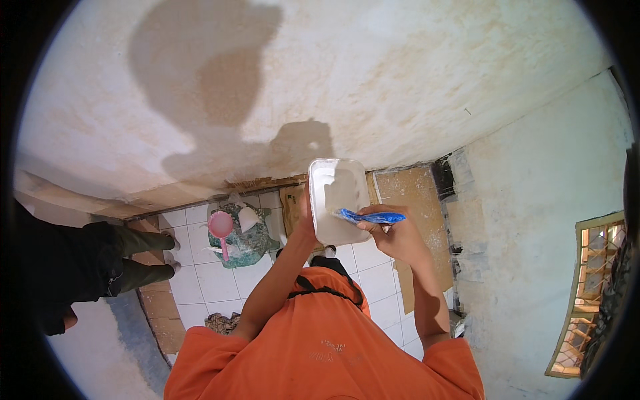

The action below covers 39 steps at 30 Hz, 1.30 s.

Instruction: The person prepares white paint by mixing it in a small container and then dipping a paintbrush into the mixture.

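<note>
A white rectangular plastic tub (337, 235) is held up in front of my chest, close to the wall. My left hand (307, 217) grips its left side, with most of the fingers hidden behind the tub. Inside, a whitish layer that looks like paint partly lies in shadow. My right hand (399, 237) pinches the blue handle of a paintbrush (375, 217). The brush points left, its tip over the inside of the tub; whether the bristles touch the contents I cannot tell.
Ahead rises a patchy whitish wall (400, 87) bearing my shadow. Down left, a pink dipper (221, 225) rests on a green plastic bag (248, 252). Cardboard (417, 200) covers part of the white-tiled floor (217, 287). Another person (87, 260) stands at left; a barred window (590, 267) is at right.
</note>
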### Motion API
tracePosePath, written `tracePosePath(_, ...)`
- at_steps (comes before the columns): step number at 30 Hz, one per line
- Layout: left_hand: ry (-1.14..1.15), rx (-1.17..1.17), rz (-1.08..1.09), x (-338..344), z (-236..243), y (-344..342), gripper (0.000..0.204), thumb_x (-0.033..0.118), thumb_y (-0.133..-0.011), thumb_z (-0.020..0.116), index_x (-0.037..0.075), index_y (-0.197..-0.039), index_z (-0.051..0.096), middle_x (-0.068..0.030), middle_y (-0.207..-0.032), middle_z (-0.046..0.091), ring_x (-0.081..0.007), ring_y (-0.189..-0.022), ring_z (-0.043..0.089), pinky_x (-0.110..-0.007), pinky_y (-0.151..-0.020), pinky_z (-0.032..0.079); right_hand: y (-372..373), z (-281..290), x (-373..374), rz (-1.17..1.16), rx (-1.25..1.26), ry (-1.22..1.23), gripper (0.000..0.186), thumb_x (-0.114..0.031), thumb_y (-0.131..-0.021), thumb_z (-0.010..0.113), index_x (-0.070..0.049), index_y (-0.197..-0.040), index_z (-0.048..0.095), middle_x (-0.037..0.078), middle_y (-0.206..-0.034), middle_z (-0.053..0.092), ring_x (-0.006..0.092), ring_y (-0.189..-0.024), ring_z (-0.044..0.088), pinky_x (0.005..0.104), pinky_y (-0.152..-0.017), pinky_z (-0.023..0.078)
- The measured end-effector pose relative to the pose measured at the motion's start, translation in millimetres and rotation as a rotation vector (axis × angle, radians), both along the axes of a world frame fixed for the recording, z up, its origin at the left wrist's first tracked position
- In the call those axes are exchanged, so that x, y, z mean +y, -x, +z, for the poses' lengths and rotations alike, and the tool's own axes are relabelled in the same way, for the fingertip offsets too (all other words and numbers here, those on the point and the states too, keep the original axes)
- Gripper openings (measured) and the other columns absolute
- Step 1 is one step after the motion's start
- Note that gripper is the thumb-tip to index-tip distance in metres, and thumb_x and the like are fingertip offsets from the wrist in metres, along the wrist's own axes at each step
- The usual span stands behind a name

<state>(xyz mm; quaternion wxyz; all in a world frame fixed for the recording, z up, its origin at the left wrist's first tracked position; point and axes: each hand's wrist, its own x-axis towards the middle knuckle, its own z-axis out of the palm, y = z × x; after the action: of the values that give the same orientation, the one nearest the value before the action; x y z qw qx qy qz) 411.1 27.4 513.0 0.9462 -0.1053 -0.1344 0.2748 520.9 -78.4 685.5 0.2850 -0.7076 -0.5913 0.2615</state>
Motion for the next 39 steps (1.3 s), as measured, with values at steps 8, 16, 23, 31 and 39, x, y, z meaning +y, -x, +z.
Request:
tracePosePath(8,-0.164,0.335,0.059,3.4,9.0,-2.7,0.071,0.061,-0.096,0.031,0.004,-0.134,0.047,-0.0161,-0.121,0.060,-0.0299,-0.107,0.062,-0.045,-0.091,0.053,8.7,10.6,4.5,0.057,-0.012,-0.188,0.013,-0.004,-0.079,0.073,-0.001,-0.091,0.070,0.014,-0.079,0.069,0.0274,-0.057,0.060,0.0329,-0.053,0.046)
tracePosePath(16,-0.160,0.250,0.028,6.7,3.2,-4.8,0.066,0.054,-0.096,0.029,0.004,-0.136,0.046,-0.0177,-0.125,0.058,-0.0322,-0.107,0.062,-0.047,-0.091,0.054,8.3,-0.9,24.9,0.166,-0.057,-0.109,0.014,-0.004,-0.075,0.070,-0.001,-0.088,0.069,0.019,-0.077,0.066,0.0361,-0.065,0.062,0.0386,-0.061,0.048)
tracePosePath(23,-0.187,0.140,0.059,-5.8,19.1,-2.8,0.079,0.067,-0.093,0.027,0.004,-0.139,0.041,-0.0189,-0.125,0.057,-0.0328,-0.108,0.061,-0.046,-0.091,0.053,6.5,-5.3,43.1,0.118,-0.142,-0.083,0.011,-0.002,-0.074,0.067,0.000,-0.085,0.070,0.022,-0.072,0.063,0.0395,-0.064,0.060,0.0412,-0.058,0.047)
tracePosePath(31,-0.232,0.288,0.110,-3.4,20.7,-6.3,0.076,0.064,-0.094,0.031,0.003,-0.137,0.042,-0.0177,-0.123,0.058,-0.0291,-0.106,0.062,-0.042,-0.089,0.054,-1.7,-16.0,50.6,0.064,-0.096,-0.128,0.007,-0.005,-0.075,0.069,-0.002,-0.082,0.071,0.021,-0.065,0.060,0.0380,-0.059,0.058,0.0400,-0.055,0.045)
tracePosePath(39,-0.195,0.288,0.108,8.8,35.4,-2.2,0.055,0.045,-0.100,0.032,0.001,-0.130,0.049,-0.0154,-0.117,0.062,-0.0262,-0.102,0.065,-0.041,-0.087,0.055,-6.5,15.2,63.5,0.130,-0.132,-0.206,0.009,-0.001,-0.079,0.070,0.003,-0.086,0.069,0.015,-0.073,0.068,0.0177,-0.061,0.066,0.0277,-0.058,0.052)
